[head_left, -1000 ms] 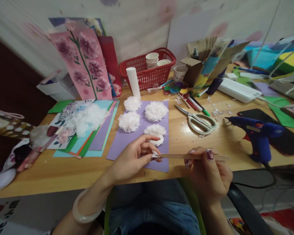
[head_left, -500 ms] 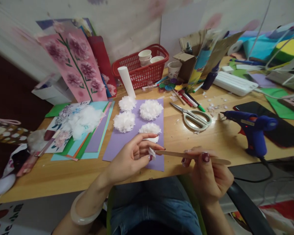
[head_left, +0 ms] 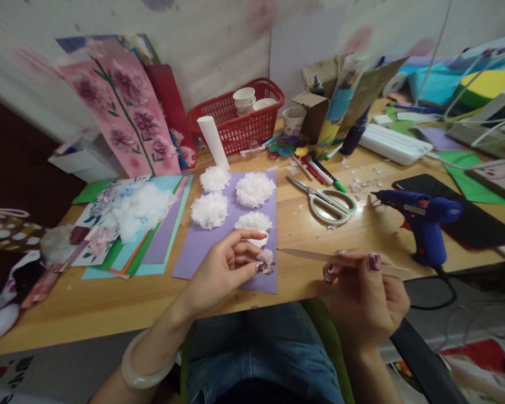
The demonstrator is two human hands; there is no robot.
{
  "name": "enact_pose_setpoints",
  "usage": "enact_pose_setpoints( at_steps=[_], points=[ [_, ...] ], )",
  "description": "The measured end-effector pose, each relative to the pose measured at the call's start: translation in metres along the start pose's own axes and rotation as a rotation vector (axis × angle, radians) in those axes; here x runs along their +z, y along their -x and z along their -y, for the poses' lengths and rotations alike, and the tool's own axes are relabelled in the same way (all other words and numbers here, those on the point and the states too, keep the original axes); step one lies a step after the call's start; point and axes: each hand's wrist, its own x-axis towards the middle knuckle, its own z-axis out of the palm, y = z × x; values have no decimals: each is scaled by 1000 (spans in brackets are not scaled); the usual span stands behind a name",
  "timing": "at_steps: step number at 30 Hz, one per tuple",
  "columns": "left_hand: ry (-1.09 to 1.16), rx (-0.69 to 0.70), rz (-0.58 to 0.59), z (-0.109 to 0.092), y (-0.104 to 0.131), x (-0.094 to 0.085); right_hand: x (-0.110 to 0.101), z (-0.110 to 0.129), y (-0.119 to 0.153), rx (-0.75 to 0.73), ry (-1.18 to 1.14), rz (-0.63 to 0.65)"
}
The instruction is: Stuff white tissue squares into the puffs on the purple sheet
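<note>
Wooden desk before a pale wall; four white paper flowers at twelve o'clock from the left hand, pinching one paper scrap; right hand grips one stick.

L hand is pinching small white paper pc, R hand is holding flat wood stick, tip pointing at pc, just off it. 4 white ruffled puffs are sitting on purple sheet. Scissors are lying R of sheet, blue glue gun resting further R, nr blk phone. Red basket is holding white cups.
</note>
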Motion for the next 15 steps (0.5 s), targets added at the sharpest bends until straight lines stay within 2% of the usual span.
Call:
enact_pose_setpoints(
  at_steps=[7,12,13,15],
  points=[
    [-20,31,-43,1,-2,1,-4,-1,-10,84,6,-178],
    [12,111,-107,2,-1,-2,-2,4,-20,-73,-70,-291],
    [30,117,-120,2,0,-1,0,5,-18,-107,-75,-291],
    [63,111,-125,3,2,1,5,6,-12,-128,-66,-215]
  ],
)
